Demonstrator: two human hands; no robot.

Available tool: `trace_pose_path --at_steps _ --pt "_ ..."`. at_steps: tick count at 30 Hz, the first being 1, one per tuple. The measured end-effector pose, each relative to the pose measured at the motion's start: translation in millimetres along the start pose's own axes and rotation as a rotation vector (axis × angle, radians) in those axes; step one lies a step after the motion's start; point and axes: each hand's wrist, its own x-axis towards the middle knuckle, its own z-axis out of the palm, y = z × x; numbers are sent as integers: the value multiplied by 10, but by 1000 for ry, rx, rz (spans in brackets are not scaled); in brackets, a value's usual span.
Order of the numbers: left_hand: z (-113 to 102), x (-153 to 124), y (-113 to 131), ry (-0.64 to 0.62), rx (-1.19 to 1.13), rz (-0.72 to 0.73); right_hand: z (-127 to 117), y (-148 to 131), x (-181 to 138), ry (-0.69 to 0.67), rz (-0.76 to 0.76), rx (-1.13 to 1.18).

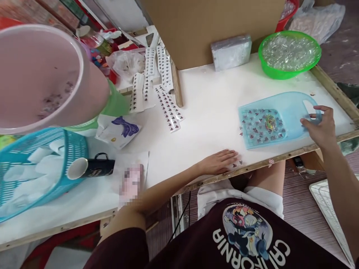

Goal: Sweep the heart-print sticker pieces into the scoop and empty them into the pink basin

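Observation:
My right hand (322, 125) grips the handle end of a translucent blue plastic tray (294, 114), its thumb and fingers around the loop. In the tray's square recess lie many small dark winged pieces and a round, colourful patch. My left hand (218, 161) rests palm down on the white table (202, 123) near the front edge, fingers stretched out. A couple of small winged pieces (238, 163) lie right at its fingertips. Others sit along the left side of the tray.
A green basin (290, 74) of clear plastic pieces and a wrapped block (231, 52) stand at the back, by a cardboard box (218, 22). Printed sticker strips (168, 108), a dark mug (101, 167), a blue basket (75, 144) and a pink tub (95, 89) are at left.

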Motion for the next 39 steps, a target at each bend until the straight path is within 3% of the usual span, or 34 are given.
trace_pose_path --at_steps 5,9,16,23,28,32,37,39 --pt "-3 246 33 6 -26 119 -254 204 102 -8 -49 -29" --pt "-6 348 58 -19 -16 190 -298 262 108 -22 -47 -8" --pt "126 333 78 0 113 14 -205 133 29 -57 -44 -13" --pt "293 529 26 370 212 -453 -11 82 -89 -128 -118 31" --pt "343 818 -52 472 115 -578 139 87 -191 -160 -181 80" --pt "300 881 -74 640 -46 -590 214 13 -307 -106 -157 82" --pt "213 986 -30 947 -289 -429 266 -67 -426 -38 -136 109" --pt "186 1118 25 1002 -393 -388 291 -68 -451 -26 -136 115"
